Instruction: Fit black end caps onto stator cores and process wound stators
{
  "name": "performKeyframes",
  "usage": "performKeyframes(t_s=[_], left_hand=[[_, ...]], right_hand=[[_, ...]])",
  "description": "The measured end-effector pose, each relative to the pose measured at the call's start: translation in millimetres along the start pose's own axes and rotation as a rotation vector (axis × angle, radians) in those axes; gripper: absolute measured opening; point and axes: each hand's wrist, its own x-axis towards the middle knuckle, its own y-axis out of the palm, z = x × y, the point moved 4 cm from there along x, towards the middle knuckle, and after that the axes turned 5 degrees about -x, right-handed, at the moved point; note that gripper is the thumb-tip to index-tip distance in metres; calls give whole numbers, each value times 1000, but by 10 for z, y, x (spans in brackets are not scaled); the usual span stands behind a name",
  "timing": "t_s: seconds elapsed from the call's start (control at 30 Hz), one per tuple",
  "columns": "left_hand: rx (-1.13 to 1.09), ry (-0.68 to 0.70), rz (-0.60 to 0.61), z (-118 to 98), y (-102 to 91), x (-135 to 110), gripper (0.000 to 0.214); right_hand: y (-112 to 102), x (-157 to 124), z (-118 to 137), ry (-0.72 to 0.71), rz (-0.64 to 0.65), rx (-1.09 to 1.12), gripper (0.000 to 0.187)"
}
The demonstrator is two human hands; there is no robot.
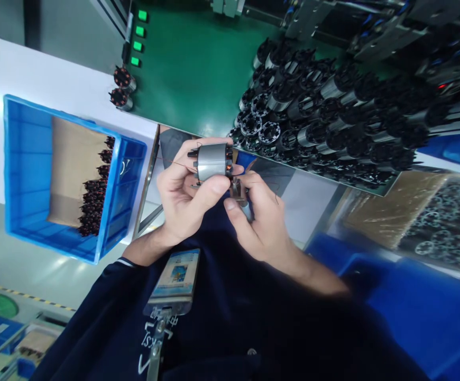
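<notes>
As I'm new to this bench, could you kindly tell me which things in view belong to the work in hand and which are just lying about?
Part of the work:
silver-and-black cylinder, in the left hand
metal-headed tool, in the right hand
similar cylinders on the green surface, probably

Apparently just about:
badge, worn
green disc, lower left

Badge (178, 272) and shirt lettering (147, 341) cannot be read.

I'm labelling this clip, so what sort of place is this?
Probably a factory workstation: many cylindrical parts crowd a green worktop, a blue bin holds dark parts, and machinery shows beyond.
</notes>
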Motion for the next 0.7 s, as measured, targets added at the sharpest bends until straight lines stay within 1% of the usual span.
performKeyframes(t_s=[0.1, 0.2, 0.27, 0.3, 0.33, 0.4, 0.47, 0.53, 0.57, 0.6, 0.63, 0.67, 0.7], left_hand=[[-100, 18, -29, -14, 17, -3, 47], [-201, 34, -50, -42, 24, 9, 39], [-263, 9, -94, -6, 3, 8, 37], [-277, -27, -121, 49, -6, 0, 38], [-277, -72, -154, 131, -14, -17, 39], [-245, -182, -238, 366, -16, -79, 44], [-256, -339, -334, 662, -3, -184, 54], [-335, -499, -432, 934, -25, -319, 61], [-371, -553, -473, 1033, -78, -384, 63], [-389, -575, -515, 1100, -180, -440, 64], [-385, -566, -561, 1139, -341, -486, 65], [-369, -539, -605, 1159, -563, -520, 65], [-339, -499, -649, 1165, -843, -543, 64]], right_hand=[[-28, -4, 33, -8, 1, 41, 9], [-35, -34, 27, 17, 7, 39, 9], [0, -59, -33, 50, 20, 36, 7], [39, -68, -89, 74, 37, 43, 7], [94, -76, -168, 111, 62, 51, 9], [253, -88, -398, 239, 147, 65, 17], [435, -106, -683, 381, 236, 64, 26], [586, -131, -958, 476, 294, 50, 32], [638, -146, -1077, 502, 308, 41, 34], [673, -165, -1180, 521, 318, 32, 35], [693, -188, -1267, 540, 328, 22, 35], [699, -212, -1341, 558, 338, 11, 35], [693, -236, -1402, 573, 349, -1, 35]])
